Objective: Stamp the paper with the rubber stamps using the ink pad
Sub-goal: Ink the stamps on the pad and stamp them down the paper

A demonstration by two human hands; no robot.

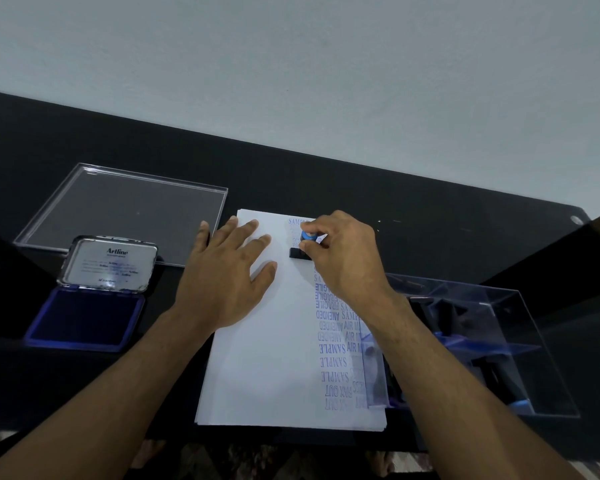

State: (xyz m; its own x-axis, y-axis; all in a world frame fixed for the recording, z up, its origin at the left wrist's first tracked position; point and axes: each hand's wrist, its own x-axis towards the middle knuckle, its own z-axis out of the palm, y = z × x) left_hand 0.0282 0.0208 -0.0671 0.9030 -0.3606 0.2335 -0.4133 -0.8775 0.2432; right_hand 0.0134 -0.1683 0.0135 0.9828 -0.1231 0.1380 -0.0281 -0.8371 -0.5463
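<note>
An open blue ink pad [84, 315] sits near the dark surface's [430, 209] left edge. The left hand [227, 271] – fingers spread flat – presses the white paper stack [267, 358]. The right hand [343, 252] grips a blue-knobbed black rubber stamp [303, 245], set on the paper's far end – a clear plastic box [506, 341] lies rightward.

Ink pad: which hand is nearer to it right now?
Left. The left hand lies flat on the paper, just right of the open ink pad. The right hand grips the stamp farther right on the sheet.
</note>
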